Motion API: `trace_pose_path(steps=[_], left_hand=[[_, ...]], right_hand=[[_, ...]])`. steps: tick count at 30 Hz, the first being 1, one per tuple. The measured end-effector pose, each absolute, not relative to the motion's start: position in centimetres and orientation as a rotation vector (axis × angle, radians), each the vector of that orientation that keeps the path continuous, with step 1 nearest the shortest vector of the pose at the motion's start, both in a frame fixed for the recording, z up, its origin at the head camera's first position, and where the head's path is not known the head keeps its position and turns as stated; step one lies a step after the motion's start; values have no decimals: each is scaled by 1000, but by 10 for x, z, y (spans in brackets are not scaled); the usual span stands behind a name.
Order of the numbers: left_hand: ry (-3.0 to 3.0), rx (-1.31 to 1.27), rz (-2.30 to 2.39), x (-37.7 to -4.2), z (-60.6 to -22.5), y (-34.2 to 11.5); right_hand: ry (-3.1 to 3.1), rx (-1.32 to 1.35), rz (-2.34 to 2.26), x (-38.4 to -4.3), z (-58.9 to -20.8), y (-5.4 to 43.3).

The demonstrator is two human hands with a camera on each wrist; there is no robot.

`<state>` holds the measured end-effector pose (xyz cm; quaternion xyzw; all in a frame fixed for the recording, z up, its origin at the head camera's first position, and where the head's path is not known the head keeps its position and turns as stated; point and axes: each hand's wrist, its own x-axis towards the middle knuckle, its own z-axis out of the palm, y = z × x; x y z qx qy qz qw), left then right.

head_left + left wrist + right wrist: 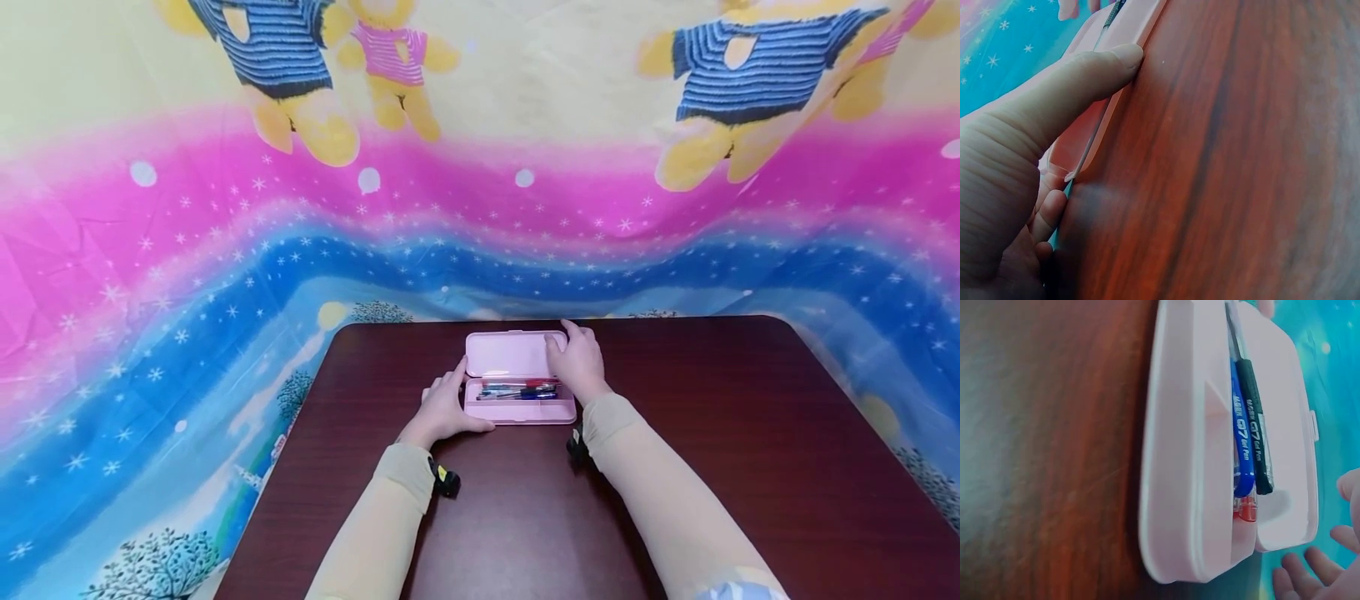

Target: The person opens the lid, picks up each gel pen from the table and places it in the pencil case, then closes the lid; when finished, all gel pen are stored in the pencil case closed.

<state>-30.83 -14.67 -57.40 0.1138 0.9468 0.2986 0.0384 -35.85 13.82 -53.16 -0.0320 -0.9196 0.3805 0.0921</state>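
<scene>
A pink pencil case point(551, 413) lies on the table with its lid point(506, 354) swung back flat behind it. Inside are several pens point(532, 395); the right wrist view shows a blue gel pen point(1242, 444), a black gel pen point(1257, 431) and a red-tipped pen point(1248, 509). My left hand point(442, 407) holds the case's left end, thumb along the front edge and fingers at the side, as the left wrist view also shows. Beside the lid's right edge is my right hand point(579, 364), its fingers point(1319, 565) loosely spread and gripping nothing.
A dark red-brown wooden table point(712, 433) carries the case near its far edge. Behind and beside it hangs a curtain point(480, 192) printed with bears and snowflakes. Each wrist wears a small black camera, such as the left camera point(447, 482).
</scene>
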Motion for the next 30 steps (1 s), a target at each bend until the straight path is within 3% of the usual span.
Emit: trace_pose_path(steps=[15,30], left_hand=[[2909,342,969,-309,-575,-148],[2910,341,970,-308,-574,-148]], right_hand=[[-2731,-251,1366,-374,-527,139],[-2609,-245,1385,-355,-519,135]])
